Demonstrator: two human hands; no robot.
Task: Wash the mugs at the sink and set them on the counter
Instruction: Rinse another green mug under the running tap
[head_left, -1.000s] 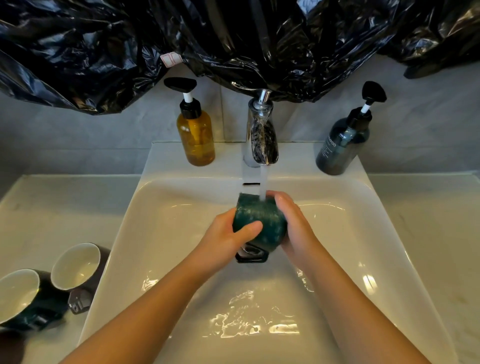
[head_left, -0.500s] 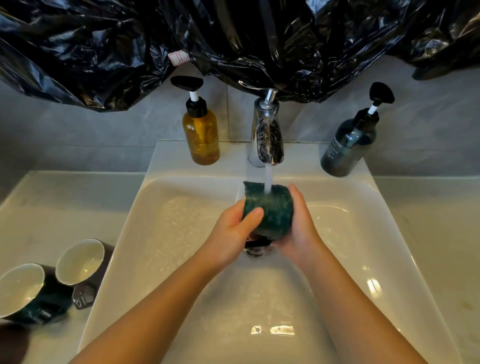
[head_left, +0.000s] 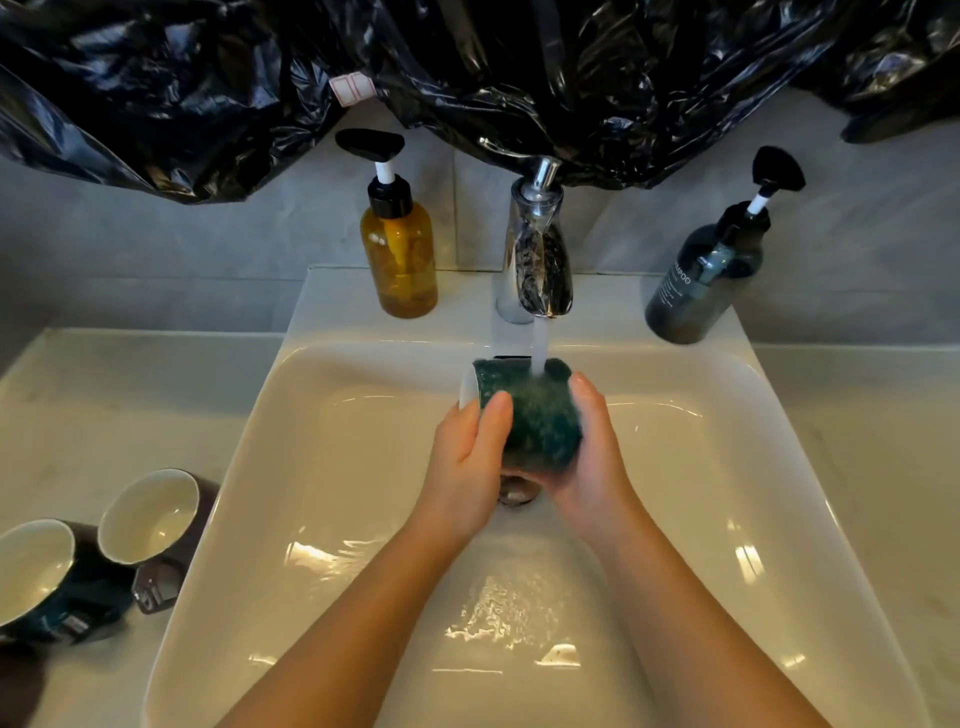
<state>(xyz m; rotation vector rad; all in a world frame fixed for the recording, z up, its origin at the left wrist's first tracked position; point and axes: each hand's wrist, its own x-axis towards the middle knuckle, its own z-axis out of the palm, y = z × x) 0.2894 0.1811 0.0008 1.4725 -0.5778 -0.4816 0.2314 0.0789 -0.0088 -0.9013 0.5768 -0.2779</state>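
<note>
Two hands are wrapped round one dark green mug (head_left: 535, 421), which is held over the middle of the sink (head_left: 322, 467), just beneath the tap (head_left: 537, 260), with the stream (head_left: 539, 345) landing on its outer wall. The left hand (head_left: 467, 467) is curled round the rim end with its thumb laid across the top. The right hand (head_left: 592, 457) is cupped round the base end, its fingers hidden behind.

The step in hand is judged to be the rinsing of the outside. It is best done if the mug is rolled slowly about its own axis, so that every part of the wall is passed under the water. It should then be tipped mouth-up so that the inside is flushed. A firm clasp is wanted, since wet glaze is likely to be slippery.

The mug is laid on its side. Its long axis runs roughly left to right and near level, with the white-lined mouth turned left and slightly away, and the base turned right. Its handle cannot be made out.

A brown mug (head_left: 156, 514) and a second green mug (head_left: 36, 571) are seen close together on the counter (head_left: 130, 395) at the left, mouths toward the camera.
</note>
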